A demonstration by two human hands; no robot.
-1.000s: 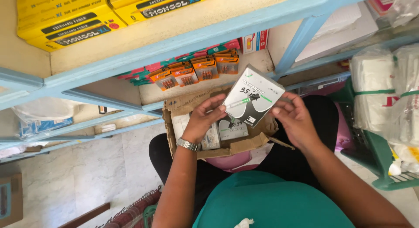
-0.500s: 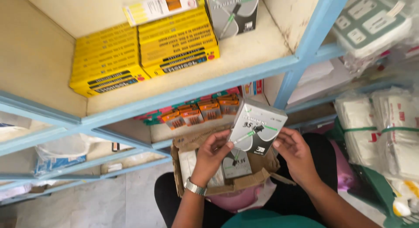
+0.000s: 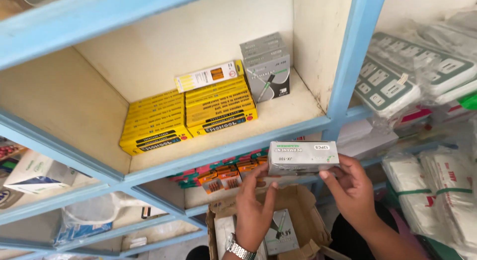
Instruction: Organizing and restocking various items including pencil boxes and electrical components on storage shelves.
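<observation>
**Grey carton held at shelf edge, both hands engaged**

Item: a grey box (image 3: 303,157), rectangular card carton, held level in front of the blue shelf rail (image 3: 223,153), just below the upper compartment. It touches no surface.

Hands: the left hand (image 3: 254,210) (wristwatch at the wrist) has its fingertips closed on the box's lower left end. The right hand (image 3: 354,190) grips the right end, thumb beneath and fingers behind. Both are closed on the carton.

Handling, as judged: light, stiff-walled but crushable at the corners, its smooth printed faces somewhat slippery. The short ends, where it is now held, are the sound places to grip; pressure on the broad faces may dent it.

Surface and room: the upper shelf (image 3: 293,111) is pale painted board, flat, and has bare space at its front right. On it stand a like grey box (image 3: 267,66), upright at the rear, and yellow boxes (image 3: 189,116) in two stacks to its left, one more laid across the top. Below the hands sits an open brown carton (image 3: 308,210) holding further boxes. Orange packs (image 3: 228,175) line the lower shelf. Wrapped goods (image 3: 437,190) crowd the right-hand bay.
</observation>
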